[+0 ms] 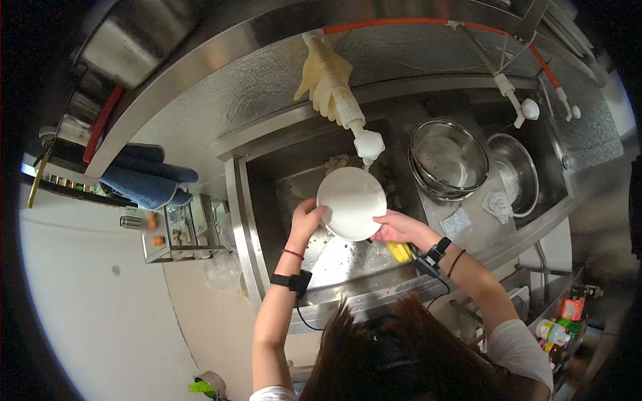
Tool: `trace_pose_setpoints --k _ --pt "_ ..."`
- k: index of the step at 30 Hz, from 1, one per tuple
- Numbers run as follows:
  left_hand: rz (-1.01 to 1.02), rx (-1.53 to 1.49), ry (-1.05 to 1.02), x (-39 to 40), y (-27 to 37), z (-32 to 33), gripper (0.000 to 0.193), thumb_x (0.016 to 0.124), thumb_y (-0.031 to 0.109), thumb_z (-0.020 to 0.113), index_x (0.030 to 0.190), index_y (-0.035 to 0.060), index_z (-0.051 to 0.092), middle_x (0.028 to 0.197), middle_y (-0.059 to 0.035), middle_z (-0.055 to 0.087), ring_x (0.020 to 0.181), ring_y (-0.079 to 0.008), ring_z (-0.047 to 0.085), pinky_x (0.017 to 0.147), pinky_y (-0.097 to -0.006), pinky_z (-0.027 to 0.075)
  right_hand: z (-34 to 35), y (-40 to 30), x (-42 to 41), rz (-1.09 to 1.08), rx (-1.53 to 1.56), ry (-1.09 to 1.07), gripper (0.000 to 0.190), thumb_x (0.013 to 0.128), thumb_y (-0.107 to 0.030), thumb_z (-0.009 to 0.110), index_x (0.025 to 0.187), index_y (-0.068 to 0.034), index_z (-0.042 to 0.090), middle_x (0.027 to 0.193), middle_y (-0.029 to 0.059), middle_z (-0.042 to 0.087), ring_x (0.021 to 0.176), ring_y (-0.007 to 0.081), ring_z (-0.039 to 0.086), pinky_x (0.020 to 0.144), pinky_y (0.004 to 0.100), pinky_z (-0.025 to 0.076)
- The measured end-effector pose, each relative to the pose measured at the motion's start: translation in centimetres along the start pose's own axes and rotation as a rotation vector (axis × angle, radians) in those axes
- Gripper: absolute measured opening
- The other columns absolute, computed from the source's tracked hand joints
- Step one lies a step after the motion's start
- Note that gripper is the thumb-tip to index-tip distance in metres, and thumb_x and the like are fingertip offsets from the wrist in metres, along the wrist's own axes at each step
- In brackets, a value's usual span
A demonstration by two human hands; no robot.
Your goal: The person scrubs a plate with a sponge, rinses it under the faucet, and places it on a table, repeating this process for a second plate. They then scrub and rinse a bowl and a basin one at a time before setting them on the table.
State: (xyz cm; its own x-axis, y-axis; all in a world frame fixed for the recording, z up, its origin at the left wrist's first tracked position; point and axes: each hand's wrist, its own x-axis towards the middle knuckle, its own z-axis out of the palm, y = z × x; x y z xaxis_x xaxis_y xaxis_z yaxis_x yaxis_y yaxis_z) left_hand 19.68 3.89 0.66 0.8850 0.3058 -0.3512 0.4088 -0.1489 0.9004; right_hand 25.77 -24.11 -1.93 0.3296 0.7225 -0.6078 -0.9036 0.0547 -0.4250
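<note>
A round white plate (352, 203) is held over the left basin of a stainless steel sink (251, 240), just below the white tap (369, 146). On its left edge my left hand (305, 220) grips the rim, thumb on top. My right hand (396, 226) pinches the lower right rim. Under and beside my right hand lies a yellow object (399, 251) in the basin. Behind the plate, a brownish crumpled thing (339, 163) is partly hidden. Small dark bits and wet patches show on the basin floor.
Stacked metal bowls (450, 156) stand on the divider, right of the basin. Near them are another metal bowl (526, 175), a crumpled white cloth (498, 204) and a silvery scouring pad (455, 224). A rubber glove (326, 75) hangs on the tap pipe. Blue cloths (145, 175) hang at left.
</note>
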Motion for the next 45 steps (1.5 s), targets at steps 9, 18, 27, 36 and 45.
trace_pose_setpoints --k 9,18,27,36,45 --pt "-0.087 -0.083 -0.032 0.5 -1.6 0.5 0.034 0.091 0.017 0.061 0.117 -0.0040 0.064 0.104 -0.0094 0.069 0.094 -0.0165 0.063 0.084 -0.0306 0.048 1.1 -2.0 1.0 -0.309 -0.530 0.332 0.031 0.098 -0.018 0.054 0.124 -0.002 0.049 0.089 0.0104 0.068 0.065 0.0145 0.066 0.055 0.0233 0.051" --pt "-0.335 -0.425 -0.230 1.9 -2.3 4.5 0.032 0.096 0.028 0.053 0.112 0.0038 0.065 0.098 -0.0013 0.066 0.088 -0.0122 0.055 0.085 -0.0265 0.038 0.7 -5.3 -1.8 -0.507 -0.851 0.476 0.033 0.096 -0.018 0.054 0.121 0.003 0.051 0.080 0.0092 0.067 0.055 0.0140 0.063 0.049 0.0252 0.050" --pt "-0.323 -0.343 -0.355 1.3 -1.0 5.9 0.040 0.093 0.021 0.056 0.127 0.0014 0.052 0.116 -0.0084 0.062 0.106 -0.0186 0.058 0.094 -0.0343 0.045 0.0 -6.5 -4.4 -0.303 -0.659 0.462 0.034 0.093 -0.020 0.056 0.118 0.004 0.055 0.082 0.0084 0.066 0.056 0.0122 0.061 0.046 0.0236 0.045" --pt "-0.201 -0.479 -0.028 -1.7 -0.3 2.1 0.056 0.089 0.004 0.052 0.141 -0.0011 0.031 0.128 -0.0214 0.052 0.106 -0.0317 0.063 0.079 -0.0432 0.060 0.7 -4.2 2.5 -0.307 -0.517 0.502 0.023 0.096 -0.021 0.052 0.106 0.000 0.055 0.083 0.0082 0.062 0.064 0.0156 0.060 0.055 0.0275 0.050" --pt "-0.192 -0.391 0.148 -3.1 -3.5 -2.5 0.037 0.089 0.007 0.053 0.124 0.0021 0.042 0.109 -0.0169 0.060 0.094 -0.0256 0.066 0.070 -0.0381 0.060 4.8 -5.7 8.4 -0.237 0.145 0.147 0.028 0.100 -0.028 0.055 0.078 -0.013 0.047 0.066 -0.0002 0.044 0.064 0.0165 0.048 0.063 0.0330 0.043"
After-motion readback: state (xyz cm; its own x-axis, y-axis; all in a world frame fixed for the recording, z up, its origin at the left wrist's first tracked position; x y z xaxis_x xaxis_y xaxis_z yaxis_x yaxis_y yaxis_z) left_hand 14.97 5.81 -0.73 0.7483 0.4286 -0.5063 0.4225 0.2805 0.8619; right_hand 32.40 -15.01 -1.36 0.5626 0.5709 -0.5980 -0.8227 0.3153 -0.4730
